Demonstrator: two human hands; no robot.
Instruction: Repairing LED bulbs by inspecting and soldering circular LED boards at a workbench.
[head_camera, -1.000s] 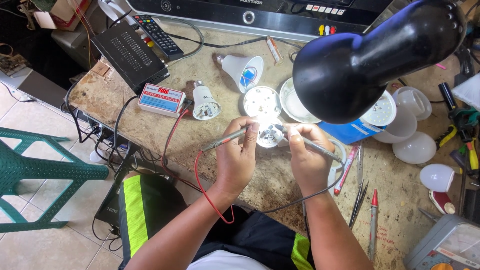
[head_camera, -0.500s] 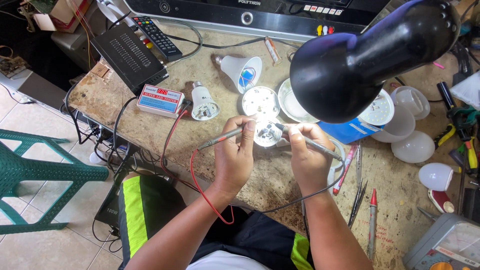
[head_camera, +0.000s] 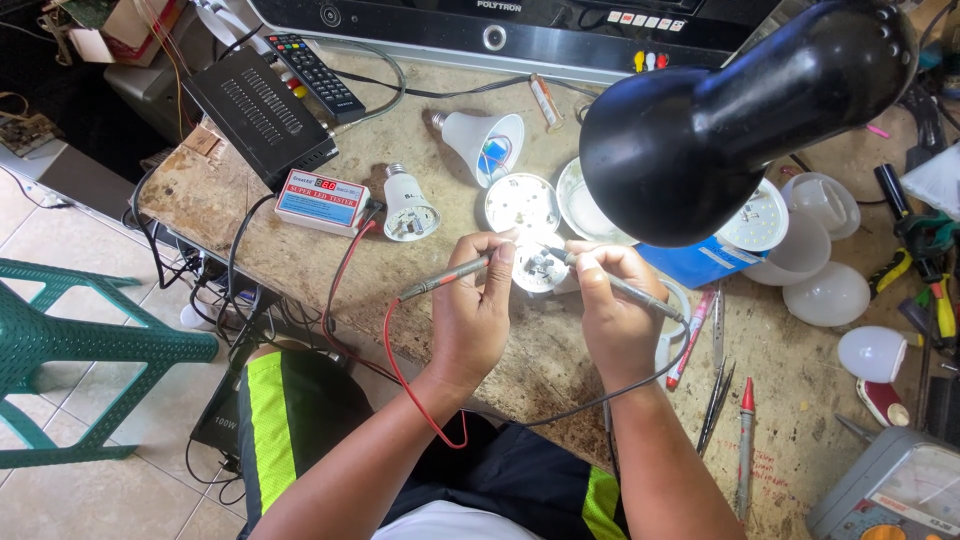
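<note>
Now the left hand (head_camera: 478, 318) is pinching a red-wired test probe (head_camera: 450, 280), fingers closed on it, tip angling onto the round LED board (head_camera: 540, 268) lying between both hands. The right hand (head_camera: 615, 318) is clamping a black-wired probe (head_camera: 625, 288), meeting the same board. Beyond the knuckles, a black desk lamp (head_camera: 740, 110) is looming.

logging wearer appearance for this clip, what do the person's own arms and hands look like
Both forearms are bare, with no sleeves, gloves, watch or rings visible on the left hand or the right hand. Below them shows dark clothing with fluorescent yellow-green panels.
</note>
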